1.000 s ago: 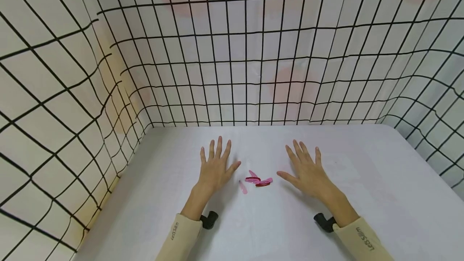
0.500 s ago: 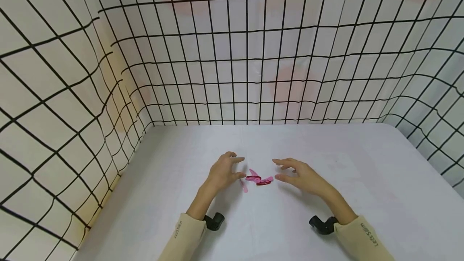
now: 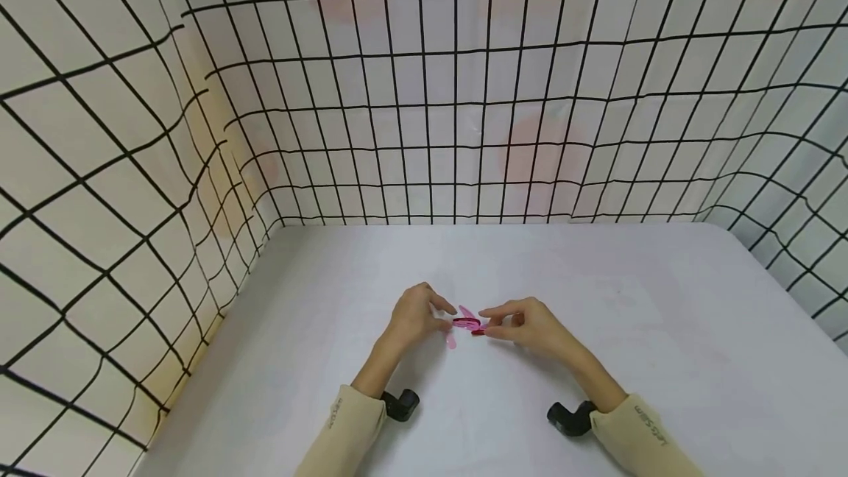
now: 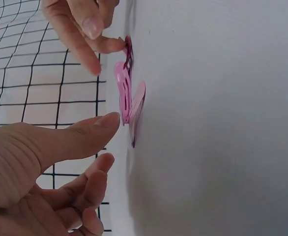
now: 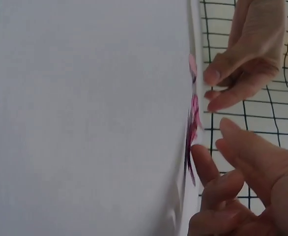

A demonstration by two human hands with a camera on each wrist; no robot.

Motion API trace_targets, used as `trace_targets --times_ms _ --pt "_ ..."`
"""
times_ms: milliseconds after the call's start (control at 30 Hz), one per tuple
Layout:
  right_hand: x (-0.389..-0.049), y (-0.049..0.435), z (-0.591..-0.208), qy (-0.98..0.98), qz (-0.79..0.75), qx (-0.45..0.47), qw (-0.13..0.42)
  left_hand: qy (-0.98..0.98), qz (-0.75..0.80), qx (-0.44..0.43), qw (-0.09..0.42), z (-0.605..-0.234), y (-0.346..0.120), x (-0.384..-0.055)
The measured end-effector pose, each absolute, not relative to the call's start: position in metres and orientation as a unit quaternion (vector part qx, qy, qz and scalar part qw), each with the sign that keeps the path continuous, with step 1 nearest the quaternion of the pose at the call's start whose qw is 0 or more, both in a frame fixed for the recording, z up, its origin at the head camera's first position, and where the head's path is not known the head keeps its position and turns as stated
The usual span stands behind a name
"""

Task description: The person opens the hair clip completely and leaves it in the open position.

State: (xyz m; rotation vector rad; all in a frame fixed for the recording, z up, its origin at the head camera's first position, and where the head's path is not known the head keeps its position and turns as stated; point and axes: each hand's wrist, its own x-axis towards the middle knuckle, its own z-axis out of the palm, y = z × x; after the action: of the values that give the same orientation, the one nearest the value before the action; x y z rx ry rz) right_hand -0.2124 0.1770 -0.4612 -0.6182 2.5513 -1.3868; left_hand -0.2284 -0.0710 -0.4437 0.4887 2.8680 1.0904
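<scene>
Several pink and dark red snap hair clips (image 3: 467,323) lie in a small cluster on the white table, between the two hands. A lone pale pink clip (image 3: 451,341) is at their near left. My left hand (image 3: 412,319) is at the cluster's left side, fingers bent and thumb tip close to the pink clip (image 4: 124,91); nothing shows between thumb and fingers. On the other side, my right hand (image 3: 530,326) reaches in with thumb and fingers apart. One of its fingertips meets the dark red clip (image 4: 129,49) in the left wrist view.
A white cloth covers the table (image 3: 636,359). Black grid netting (image 3: 450,131) over pale walls encloses the back and both sides. Black camera mounts (image 3: 401,405) sit at the wrists, below beige sleeves (image 3: 344,425).
Both hands were flat and spread a second ago. They have since bent their fingers and moved inward to the clips, the right hand travelling left and the left hand right.
</scene>
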Motion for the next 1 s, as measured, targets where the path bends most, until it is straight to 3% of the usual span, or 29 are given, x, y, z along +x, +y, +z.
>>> trace_targets --times_ms 300,1000 --pt "-0.216 0.164 -0.464 0.850 -0.484 -0.195 0.075 0.922 0.357 0.143 0.047 -0.443 -0.065 -0.231" --pt "-0.217 0.154 -0.477 0.861 -0.481 -0.156 0.041 0.900 0.399 0.167 0.053 -0.449 -0.067 -0.233"
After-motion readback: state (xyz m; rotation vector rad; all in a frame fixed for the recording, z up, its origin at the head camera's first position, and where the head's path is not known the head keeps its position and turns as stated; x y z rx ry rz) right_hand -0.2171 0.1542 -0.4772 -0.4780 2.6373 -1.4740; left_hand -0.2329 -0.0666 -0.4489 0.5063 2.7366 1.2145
